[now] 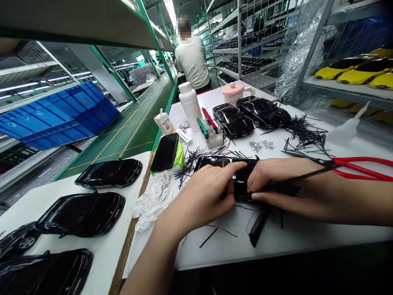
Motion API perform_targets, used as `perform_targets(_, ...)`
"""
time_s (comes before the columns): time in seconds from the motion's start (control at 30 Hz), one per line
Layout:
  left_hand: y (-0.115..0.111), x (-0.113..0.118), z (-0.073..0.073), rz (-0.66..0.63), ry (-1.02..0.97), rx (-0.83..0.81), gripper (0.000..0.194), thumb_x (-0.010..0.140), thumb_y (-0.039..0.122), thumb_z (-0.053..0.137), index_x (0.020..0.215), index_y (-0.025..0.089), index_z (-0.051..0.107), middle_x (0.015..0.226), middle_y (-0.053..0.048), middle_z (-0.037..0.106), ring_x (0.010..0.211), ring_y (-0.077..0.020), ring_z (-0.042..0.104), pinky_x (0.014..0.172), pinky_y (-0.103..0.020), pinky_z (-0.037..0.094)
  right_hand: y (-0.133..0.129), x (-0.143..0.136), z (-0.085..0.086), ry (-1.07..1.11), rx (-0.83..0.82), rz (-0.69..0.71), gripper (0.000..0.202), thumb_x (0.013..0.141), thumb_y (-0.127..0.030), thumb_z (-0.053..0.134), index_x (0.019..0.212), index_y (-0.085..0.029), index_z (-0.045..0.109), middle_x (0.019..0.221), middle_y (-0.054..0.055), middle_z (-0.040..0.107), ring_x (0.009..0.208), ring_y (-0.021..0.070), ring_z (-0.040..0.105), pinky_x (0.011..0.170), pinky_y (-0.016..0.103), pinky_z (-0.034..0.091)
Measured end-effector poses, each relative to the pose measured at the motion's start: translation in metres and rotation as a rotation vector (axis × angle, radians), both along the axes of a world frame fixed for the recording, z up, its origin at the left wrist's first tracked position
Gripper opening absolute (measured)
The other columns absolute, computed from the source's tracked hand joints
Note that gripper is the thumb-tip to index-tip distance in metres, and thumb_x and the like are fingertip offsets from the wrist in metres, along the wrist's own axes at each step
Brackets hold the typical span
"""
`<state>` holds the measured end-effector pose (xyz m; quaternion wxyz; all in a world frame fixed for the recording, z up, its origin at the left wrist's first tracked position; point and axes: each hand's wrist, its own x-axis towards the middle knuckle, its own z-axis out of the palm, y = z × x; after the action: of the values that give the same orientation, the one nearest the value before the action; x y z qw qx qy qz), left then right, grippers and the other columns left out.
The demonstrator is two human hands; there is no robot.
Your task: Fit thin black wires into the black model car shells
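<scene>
A glossy black model car point(241, 178) lies on the white table between my hands, partly covered by them. My left hand point(211, 190) grips it from the left, index finger stretched over its top and thumb at the near side. My right hand point(273, 180) presses thumb and bent fingers together at the car's right part; what they pinch is too hidden to name. A flat black strip-like piece point(259, 227) sticks out below the right hand. Red-handled scissors point(362, 167) appear at my right wrist, a dark blade crossing in front of it.
Two finished-looking black model cars point(233, 119) stand behind, near thin black strips point(302, 129) and small silvery parts point(260, 145). A phone point(166, 152), crumpled tissue point(153, 198), white bottle point(188, 106) and pink-lidded mug point(233, 92) surround the work. More black cars point(86, 213) sit left; a person point(193, 61) stands beyond.
</scene>
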<state>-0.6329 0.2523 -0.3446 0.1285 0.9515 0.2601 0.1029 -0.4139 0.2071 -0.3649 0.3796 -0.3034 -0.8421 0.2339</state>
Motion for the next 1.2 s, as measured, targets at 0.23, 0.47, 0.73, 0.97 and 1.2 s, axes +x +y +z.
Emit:
perform_targets(0.23,-0.002,-0.003,0.003,-0.011,0.044,-0.011,0.071,0.078,0.006,0.061,0.145,0.013,0.037,0.116,-0.01,0.067,0.111,-0.0236,0.061,0.093,-0.037,0.05,-0.001,0.008,0.0,0.123,-0.365,-0.161,0.016,0.086,-0.035,0.07,0.081,-0.02,0.068,0.073,0.0,0.069,0.066,0.0146,0.063,0.057,0.023,0.048)
perform_targets(0.47,-0.003,0.0,-0.003,-0.004,0.08,0.15,0.065,0.086,0.01,0.059,0.144,0.015,0.032,0.119,-0.011,0.067,0.105,-0.0233,0.064,0.086,-0.036,0.052,-0.001,0.016,-0.007,0.243,-0.582,-0.111,0.022,0.084,-0.041,0.073,0.081,-0.02,0.067,0.076,0.002,0.07,0.07,0.0169,0.066,0.057,0.023,0.051)
perform_targets(0.73,-0.006,0.005,-0.007,-0.028,0.056,0.429,0.052,0.086,0.003,0.055,0.136,0.012,0.044,0.092,-0.003,0.071,0.076,-0.0174,0.065,0.074,-0.032,0.05,-0.001,0.028,-0.013,0.238,-0.632,-0.132,0.026,0.083,-0.048,0.073,0.082,-0.022,0.067,0.078,0.002,0.071,0.071,0.0177,0.068,0.053,0.022,0.051)
perform_targets(0.97,-0.01,0.005,-0.007,-0.093,0.004,0.522,0.03,0.092,0.003,0.05,0.121,0.011,0.055,0.075,0.001,0.068,0.064,-0.0145,0.062,0.071,-0.031,0.049,-0.003,0.042,-0.006,0.239,-0.637,-0.12,0.02,0.085,-0.041,0.073,0.083,-0.022,0.067,0.08,0.002,0.07,0.074,0.0172,0.068,0.061,0.023,0.055)
perform_targets(1.2,-0.007,0.0,-0.006,-0.014,-0.025,0.24,0.023,0.089,0.007,0.058,0.109,0.018,0.057,0.083,0.002,0.073,0.07,-0.0169,0.064,0.067,-0.03,0.048,0.004,0.093,0.01,0.207,-0.497,-0.406,0.037,0.09,-0.058,0.06,0.079,-0.023,0.06,0.074,0.001,0.062,0.065,0.0148,0.059,0.058,0.027,0.05)
